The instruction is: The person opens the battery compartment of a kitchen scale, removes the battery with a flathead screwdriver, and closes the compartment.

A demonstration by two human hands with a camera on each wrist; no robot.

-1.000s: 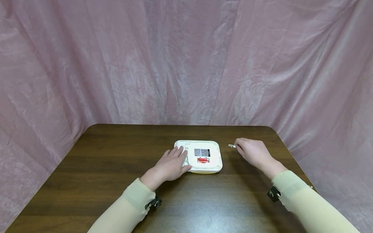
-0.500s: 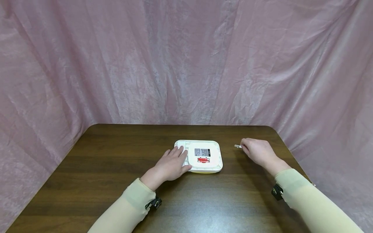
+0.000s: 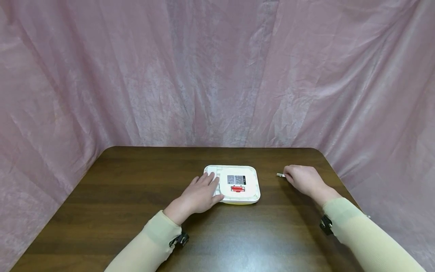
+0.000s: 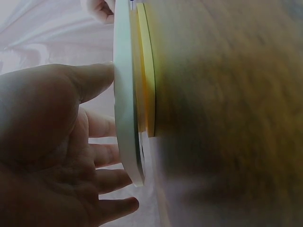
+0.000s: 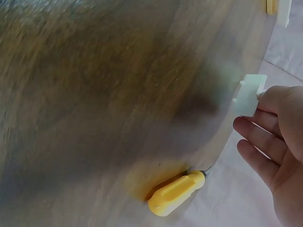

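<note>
in the head view the left hand [image 3: 198, 195] lies flat on the left part of a white square device [image 3: 238, 184], fingers straight and relaxed, pressing rather than gripping. the device rests underside up near the middle of the dark wooden table [image 3: 136, 211], showing a grey label and a red battery [image 3: 237, 187] in an open compartment. the right hand [image 3: 303, 180] sits well apart to the right, fingers curled, pinching a small white cover piece [image 3: 280, 175] just above the tabletop. cream sleeves cover both forearms (a black strap shows at each wrist), and a wrinkled pink cloth [image 3: 217, 75] hangs behind and to the sides.

in the left wrist view the left hand [image 4: 52, 156] is spread open, thumb and fingertips touching the thin white edge of the device [image 4: 124, 104], which has a yellow layer beneath it against the blurred wood grain.

in the right wrist view the right hand [image 5: 279, 142] pinches the flat, rectangular white cover piece [image 5: 250, 94] between thumb and forefinger, the other fingers loosely extended. a yellow-handled screwdriver [image 5: 176, 193] lies on the table near the hand, smooth and rounded, untouched. a corner of the device [image 5: 279, 9] shows at the top edge.
</note>
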